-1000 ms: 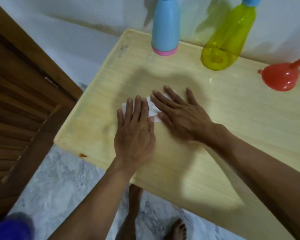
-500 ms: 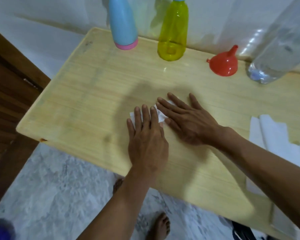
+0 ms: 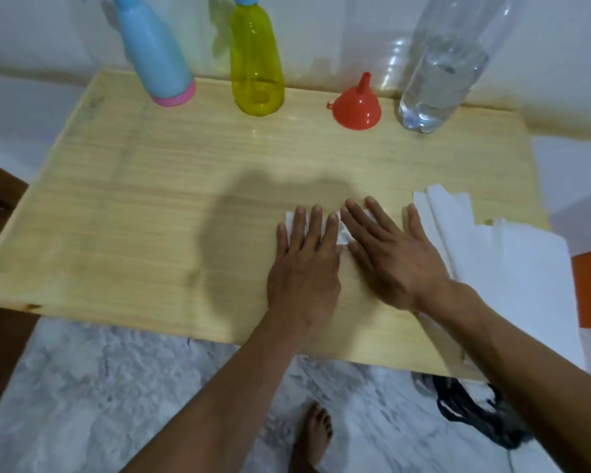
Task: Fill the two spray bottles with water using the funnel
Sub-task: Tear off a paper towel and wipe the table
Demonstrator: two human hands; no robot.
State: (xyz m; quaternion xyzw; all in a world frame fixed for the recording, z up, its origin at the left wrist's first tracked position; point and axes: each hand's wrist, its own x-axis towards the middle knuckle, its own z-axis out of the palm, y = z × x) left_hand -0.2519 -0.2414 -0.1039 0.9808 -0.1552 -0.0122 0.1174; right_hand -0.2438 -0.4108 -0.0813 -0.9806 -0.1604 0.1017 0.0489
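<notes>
The table point(image 3: 123, 206) was pale yellow wood with fine lengthwise grain. At its far edge the left spray bottle point(image 3: 157, 52) was light blue with a pink band at its base, and the one beside it point(image 3: 256, 70) was translucent yellow-green with a blue neck. The funnel point(image 3: 357, 105) was red-orange, and the water bottle point(image 3: 440, 73) to its right was clear (colourless throughout). The tissue point(image 3: 343, 233) under the hands was white, as were the paper sheets point(image 3: 512, 254) at the right. The floor point(image 3: 82, 387) was grey-and-white marbled.
</notes>
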